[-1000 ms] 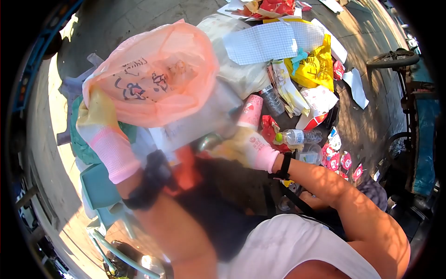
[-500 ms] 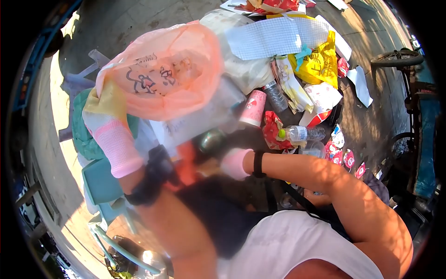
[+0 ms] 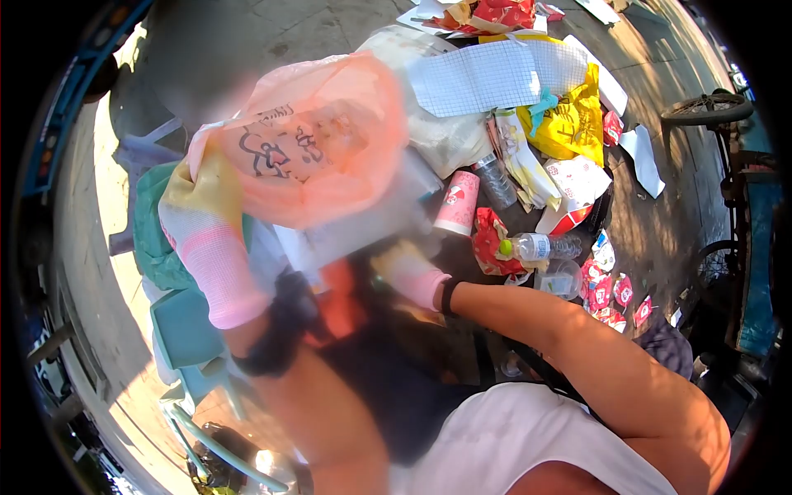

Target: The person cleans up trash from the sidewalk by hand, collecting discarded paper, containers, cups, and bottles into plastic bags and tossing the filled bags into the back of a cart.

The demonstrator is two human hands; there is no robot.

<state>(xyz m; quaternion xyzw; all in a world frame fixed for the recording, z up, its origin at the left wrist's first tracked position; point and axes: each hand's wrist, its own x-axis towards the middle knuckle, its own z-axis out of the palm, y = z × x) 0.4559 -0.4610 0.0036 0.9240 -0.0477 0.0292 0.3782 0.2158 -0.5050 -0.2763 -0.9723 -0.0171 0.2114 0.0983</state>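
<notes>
My left hand (image 3: 202, 194), in a yellow, white and pink knit glove, grips the edge of a translucent pink plastic bag (image 3: 326, 177) with dark writing on it. The bag's mouth faces me, and some crumpled matter shows dimly through it. My right hand (image 3: 406, 272), gloved the same way, is low in the middle, below the bag and left of a pink paper cup (image 3: 458, 204). Its fingers are smeared by motion, so whether they hold anything is hidden. Beyond the cup lie a clear bottle (image 3: 495, 181) and another bottle with a green cap (image 3: 540, 246).
Gridded paper (image 3: 474, 78), a yellow plastic bag (image 3: 569, 124) and a red wrapper (image 3: 492, 239) lie among other litter. To the left are a green bag (image 3: 155, 227) and a teal plastic chair (image 3: 186, 326). A wheel (image 3: 708, 107) stands at the right.
My right hand has moved slightly up and left, with more of its glove now showing. A dark, shiny round thing seen beside it earlier no longer shows. The pink bag has shifted a little right.
</notes>
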